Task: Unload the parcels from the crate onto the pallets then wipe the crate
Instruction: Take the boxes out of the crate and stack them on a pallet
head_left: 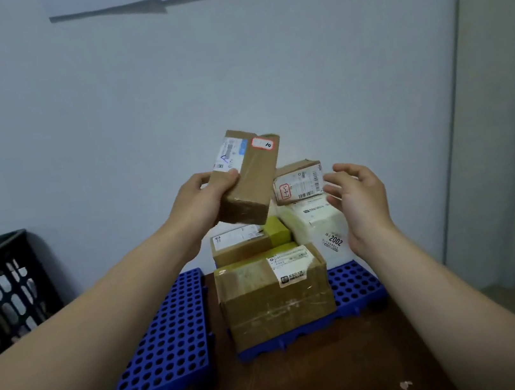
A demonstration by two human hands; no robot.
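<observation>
Parcel (248, 176), an oblong brown cardboard box with glossy tape, is held tilted in the air above the stack, left grip (197, 203) curled round its lower end; it bears a white-blue shipping label and a red-bordered sticker with handwriting like "10". Right grip (364, 202) is spread, fingers loosely bent, holding nothing, just beside a small carton (297, 182) with barcode label. That sits on a white soft-wrapped parcel (318, 229) printed "2002". Scuffed taped carton (275, 302) in front, on blue perforated plastic pallet (356, 283); second pallet (167, 335) left, bare. Black lattice crate (0, 293) far left. Brown surface (311, 387).
</observation>
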